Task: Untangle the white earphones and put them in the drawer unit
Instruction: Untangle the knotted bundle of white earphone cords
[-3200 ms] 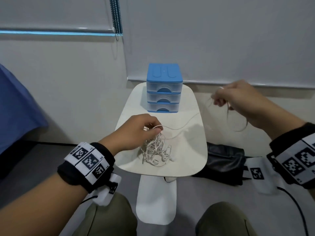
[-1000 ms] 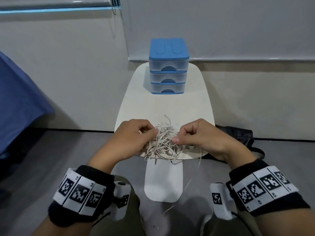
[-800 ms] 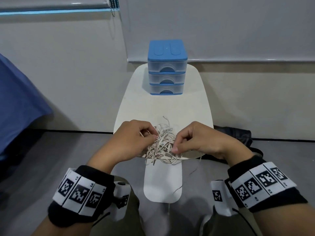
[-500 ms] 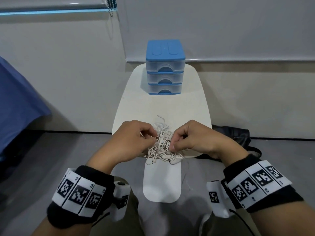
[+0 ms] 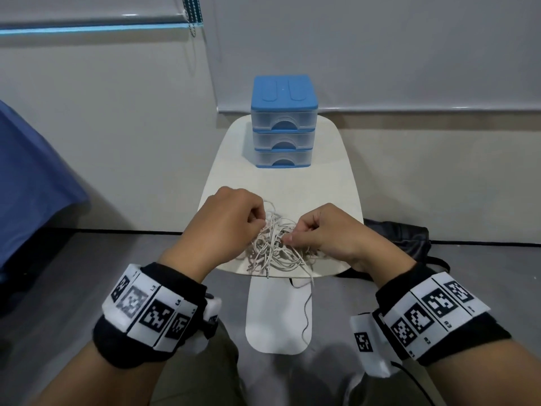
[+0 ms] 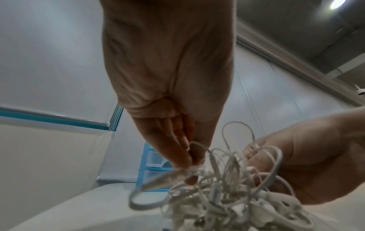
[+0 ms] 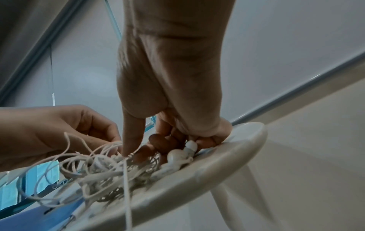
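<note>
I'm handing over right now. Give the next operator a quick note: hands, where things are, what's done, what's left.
Left hand: pinching a strand of the white earphones.
Right hand: pinching cord on the tangle's other side.
Earphones: bunched at the near edge of the white table, one cord hanging over it.
Drawer unit: at the far end, all three drawers closed.
Done: nothing finished.
Left: untangle, open a drawer, stow the earphones.

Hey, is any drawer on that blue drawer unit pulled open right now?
No, in the head view all three drawers of the drawer unit sit flush and closed, while the white earphones lie tangled on the table.
</note>
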Demonstrator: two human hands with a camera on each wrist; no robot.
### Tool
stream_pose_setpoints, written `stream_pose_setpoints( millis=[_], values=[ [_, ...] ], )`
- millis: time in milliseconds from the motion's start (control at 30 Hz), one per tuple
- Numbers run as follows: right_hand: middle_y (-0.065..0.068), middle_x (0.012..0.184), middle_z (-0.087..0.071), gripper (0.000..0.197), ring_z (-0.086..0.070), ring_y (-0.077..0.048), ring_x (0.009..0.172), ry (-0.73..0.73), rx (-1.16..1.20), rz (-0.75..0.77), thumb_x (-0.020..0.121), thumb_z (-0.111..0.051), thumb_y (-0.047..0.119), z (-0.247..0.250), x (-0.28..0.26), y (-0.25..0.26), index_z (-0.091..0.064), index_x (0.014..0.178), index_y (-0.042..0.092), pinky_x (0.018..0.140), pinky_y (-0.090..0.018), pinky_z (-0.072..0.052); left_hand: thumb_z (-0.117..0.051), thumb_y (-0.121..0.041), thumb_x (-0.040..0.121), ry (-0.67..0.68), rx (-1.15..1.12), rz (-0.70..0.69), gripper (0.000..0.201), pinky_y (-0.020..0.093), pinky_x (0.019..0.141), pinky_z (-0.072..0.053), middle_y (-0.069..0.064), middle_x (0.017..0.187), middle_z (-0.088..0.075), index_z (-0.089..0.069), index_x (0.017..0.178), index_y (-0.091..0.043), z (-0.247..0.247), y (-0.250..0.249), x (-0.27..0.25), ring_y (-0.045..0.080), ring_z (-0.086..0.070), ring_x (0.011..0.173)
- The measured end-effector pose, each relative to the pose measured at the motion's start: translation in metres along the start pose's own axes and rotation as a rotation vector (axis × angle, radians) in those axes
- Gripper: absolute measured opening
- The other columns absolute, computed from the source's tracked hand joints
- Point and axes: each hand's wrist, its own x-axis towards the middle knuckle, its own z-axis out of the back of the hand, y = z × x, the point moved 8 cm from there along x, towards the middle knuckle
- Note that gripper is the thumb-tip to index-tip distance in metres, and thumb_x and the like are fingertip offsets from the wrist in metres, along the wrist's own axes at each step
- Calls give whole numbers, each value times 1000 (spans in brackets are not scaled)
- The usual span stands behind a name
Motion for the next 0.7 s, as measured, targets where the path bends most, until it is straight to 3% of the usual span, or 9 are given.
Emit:
stream_pose_setpoints(
  millis=[100,167,200,300,367,433,500,600,700],
  values=[
    [6,54,-56,31,-44,-7,50,-151,-54,23,85,-83,29,19,1,12,-66,65,13,54,-23,-37,-65,-25,95,-15,-9,-51,12,37,73,-54,-14,80,-68,-65,83,-29,9,-11,6,6,-61,77],
    [10,57,-54,25,-44,-5,53,-351,-27,141,86,-81,27,39,-2,30,-66,69,15,59,-24,-38,-62,-25,98,-20,-45,-73,13,41,75,-54,-14,81,-67,-62,86,-30,13,-15,9,10,-62,82],
    [8,59,-53,20,-44,-7,55,-379,15,209,86,-80,26,44,-4,41,-68,73,16,60,-25,-38,-60,-25,99,-21,-64,-81,12,43,77,-54,-13,81,-67,-61,87,-29,14,-18,11,11,-62,83],
    [-1,63,-57,8,-48,-13,59,-182,-35,312,88,-79,24,27,-2,69,-74,84,19,60,-31,-41,-58,-25,102,-64,-151,-109,10,44,75,-53,-10,81,-67,-59,92,-27,19,-25,14,13,-62,80],
    [-4,64,-64,17,-52,-14,61,-137,-172,297,90,-77,27,19,2,72,-72,76,18,64,-40,-45,-59,-21,102,-170,-317,-137,11,35,68,-52,-7,77,-67,-59,92,-24,31,-30,14,12,-62,74],
    [5,56,-57,32,-47,-10,56,-171,-221,277,92,-73,28,20,4,74,-65,64,16,62,-36,-41,-59,-16,103,-289,-506,-160,10,20,61,-46,-3,76,-67,-60,93,-19,44,-33,11,10,-61,69],
    [4,52,-50,37,-43,-10,53,-203,-245,271,95,-71,29,24,3,80,-64,63,10,58,-30,-37,-61,-14,102,-343,-651,-149,8,22,63,-49,3,79,-68,-60,95,-18,48,-29,9,16,-64,71],
    [-9,56,-60,38,-60,-19,51,-297,-225,326,97,-67,26,38,-4,97,-65,63,8,53,-29,-45,-71,-16,95,-181,-712,-73,14,35,68,-53,1,89,-69,-63,103,-25,29,-18,18,19,-64,73],
    [-12,62,-67,34,-62,-23,50,-387,-230,410,97,-65,24,48,-10,118,-66,69,5,54,-32,-51,-77,-21,92,53,-644,-51,7,18,65,-47,-5,83,-72,-74,97,-18,6,-24,18,5,-57,67]
  ],
)
